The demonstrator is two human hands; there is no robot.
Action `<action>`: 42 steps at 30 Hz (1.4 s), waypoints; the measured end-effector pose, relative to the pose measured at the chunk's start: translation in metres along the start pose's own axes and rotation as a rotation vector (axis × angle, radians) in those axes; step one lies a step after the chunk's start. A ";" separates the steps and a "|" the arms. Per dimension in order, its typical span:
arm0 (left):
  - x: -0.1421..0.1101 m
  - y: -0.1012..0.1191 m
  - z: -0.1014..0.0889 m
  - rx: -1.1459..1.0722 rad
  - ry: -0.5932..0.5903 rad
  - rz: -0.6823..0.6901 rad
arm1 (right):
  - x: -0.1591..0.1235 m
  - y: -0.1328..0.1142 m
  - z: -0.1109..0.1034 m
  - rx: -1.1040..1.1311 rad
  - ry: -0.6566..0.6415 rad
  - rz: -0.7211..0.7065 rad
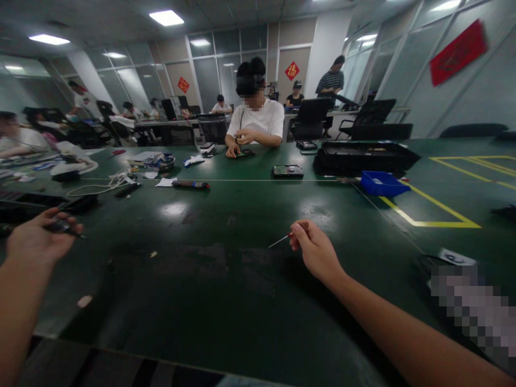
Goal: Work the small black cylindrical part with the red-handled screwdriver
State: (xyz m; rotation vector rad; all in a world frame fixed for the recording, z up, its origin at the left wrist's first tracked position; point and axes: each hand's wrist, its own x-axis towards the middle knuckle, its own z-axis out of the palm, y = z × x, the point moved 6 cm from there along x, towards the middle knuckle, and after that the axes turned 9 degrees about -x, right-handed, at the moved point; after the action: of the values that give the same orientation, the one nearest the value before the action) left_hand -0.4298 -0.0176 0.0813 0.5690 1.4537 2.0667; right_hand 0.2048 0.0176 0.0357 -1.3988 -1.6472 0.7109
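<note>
My right hand (314, 248) is closed around a small screwdriver (279, 241) with a reddish handle. Its thin metal shaft points left and slightly down, over the dark green table (193, 301). At the far left, my left hand (42, 236) is turned partly palm up. Its fingers curl round a dark tool with a pointed tip (66, 228), whose exact kind is blurred. A black tray (44, 202) lies just beyond the left hand. Between the hands are only small scraps, such as a pale piece (153, 253) on the tabletop.
Across the table a person (256, 118) in a white shirt handles a dark device (245, 153). A hard drive (287, 171), a long black tray (365, 157), a blue bin (382, 184) and a grey cylindrical tool (189, 184) lie midway. A pixelated object (475, 306) sits at right.
</note>
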 end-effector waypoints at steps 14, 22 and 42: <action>-0.173 -0.068 0.233 -0.208 -0.497 -0.338 | -0.002 -0.003 -0.007 0.009 0.003 -0.008; -0.278 -0.104 0.305 -0.124 -0.866 -0.301 | -0.003 -0.001 -0.007 0.021 0.001 -0.014; -0.292 -0.159 0.298 0.635 -1.214 0.438 | -0.007 -0.013 -0.018 0.106 0.150 -0.131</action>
State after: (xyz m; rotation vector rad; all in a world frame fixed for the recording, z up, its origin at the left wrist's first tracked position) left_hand 0.0070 0.0490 0.0195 2.0640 1.1629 0.9549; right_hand 0.2143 0.0066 0.0541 -1.2269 -1.5455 0.5936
